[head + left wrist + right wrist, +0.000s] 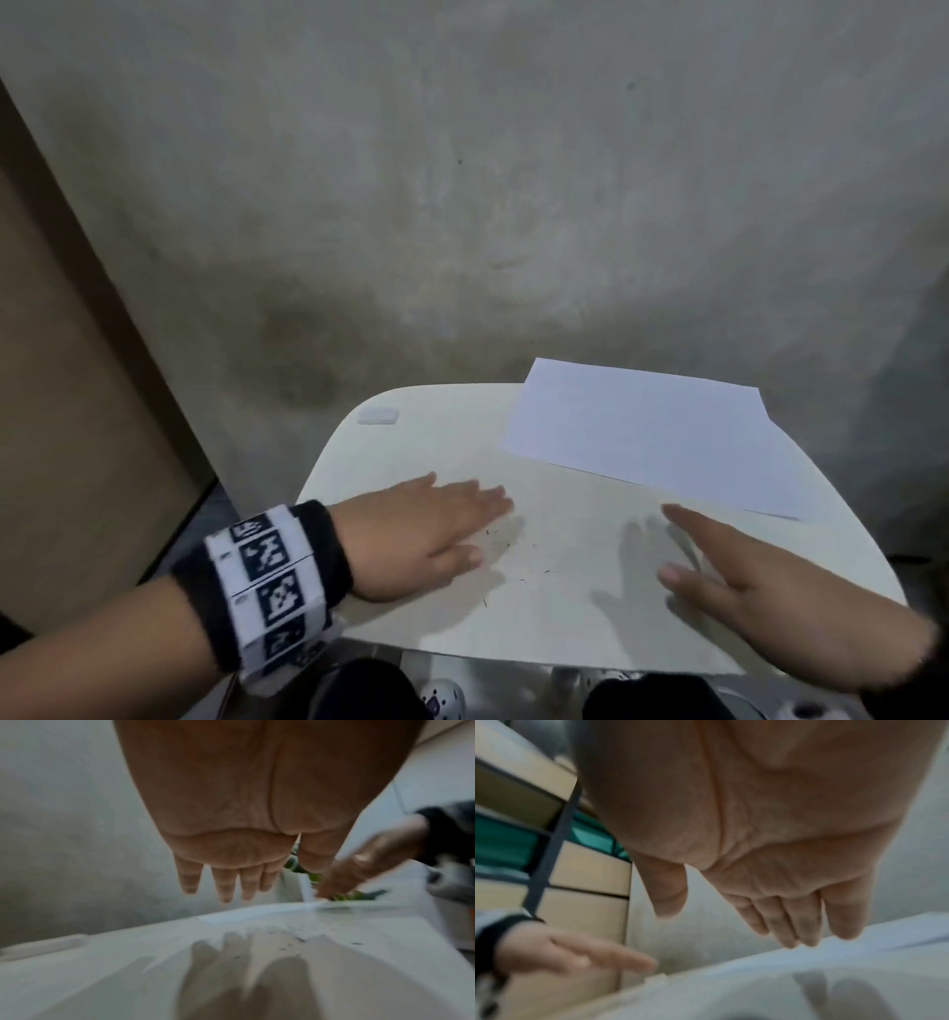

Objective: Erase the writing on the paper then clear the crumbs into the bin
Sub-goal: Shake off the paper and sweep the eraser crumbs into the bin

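A white sheet of paper (647,431) lies at the far right of the small cream table (411,442), its far corner overhanging the edge. A white eraser (379,415) sits near the far left corner. Dark eraser crumbs (506,539) are scattered on the table between my hands; they also show as crumbs (298,940) in the left wrist view. My left hand (452,524) hovers flat just left of them, fingers straight and empty. My right hand (719,555) hovers flat to their right, fingers straight, holding nothing. No bin is in view.
A grey concrete floor lies beyond the table. A tall brown board (67,385) stands at the left. Stacked cardboard boxes (590,870) on a dark rack show in the right wrist view. My dark-clothed knees (359,688) are under the near edge.
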The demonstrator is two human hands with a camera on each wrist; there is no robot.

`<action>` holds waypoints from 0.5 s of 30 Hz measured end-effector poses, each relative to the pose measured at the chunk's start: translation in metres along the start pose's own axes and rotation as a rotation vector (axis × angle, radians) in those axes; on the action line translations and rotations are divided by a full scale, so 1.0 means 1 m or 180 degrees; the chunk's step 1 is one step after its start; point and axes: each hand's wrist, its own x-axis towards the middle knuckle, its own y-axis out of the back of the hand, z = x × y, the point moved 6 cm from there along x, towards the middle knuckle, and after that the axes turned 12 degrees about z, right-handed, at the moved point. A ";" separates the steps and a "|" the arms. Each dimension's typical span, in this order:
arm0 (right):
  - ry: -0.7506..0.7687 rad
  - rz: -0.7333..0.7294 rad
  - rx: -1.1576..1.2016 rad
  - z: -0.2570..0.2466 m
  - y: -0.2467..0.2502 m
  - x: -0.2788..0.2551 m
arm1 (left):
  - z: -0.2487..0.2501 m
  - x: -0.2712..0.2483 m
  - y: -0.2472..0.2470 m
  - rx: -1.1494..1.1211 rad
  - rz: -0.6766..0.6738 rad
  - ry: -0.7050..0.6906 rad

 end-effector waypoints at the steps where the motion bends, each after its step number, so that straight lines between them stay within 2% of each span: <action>1: -0.0210 -0.0075 0.0040 0.011 -0.009 -0.008 | -0.016 -0.015 -0.001 -0.0027 0.0148 0.0306; 4: -0.0616 -0.0235 -0.0287 0.012 -0.046 -0.005 | -0.048 -0.061 -0.011 0.0128 0.0282 0.1288; 6: -0.0373 -0.0200 -0.0288 -0.020 -0.068 0.011 | -0.051 -0.077 -0.023 0.0003 0.0147 0.1813; 8: 0.0129 -0.0046 -0.0164 -0.066 -0.084 0.029 | -0.039 -0.077 -0.032 -0.0303 0.0184 0.2029; 10: 0.0535 -0.0071 0.0379 -0.107 -0.086 0.040 | -0.025 -0.064 -0.038 -0.0472 0.0274 0.2024; 12: 0.0568 -0.0128 0.1103 -0.124 -0.070 0.044 | -0.014 -0.045 -0.047 -0.0518 0.0345 0.1836; 14: 0.0409 0.0171 0.1363 -0.105 -0.047 0.040 | 0.003 -0.029 -0.050 -0.0658 0.0351 0.1461; 15: 0.0317 0.0312 0.1215 -0.086 -0.041 0.034 | 0.012 -0.024 -0.047 -0.0815 0.0380 0.1245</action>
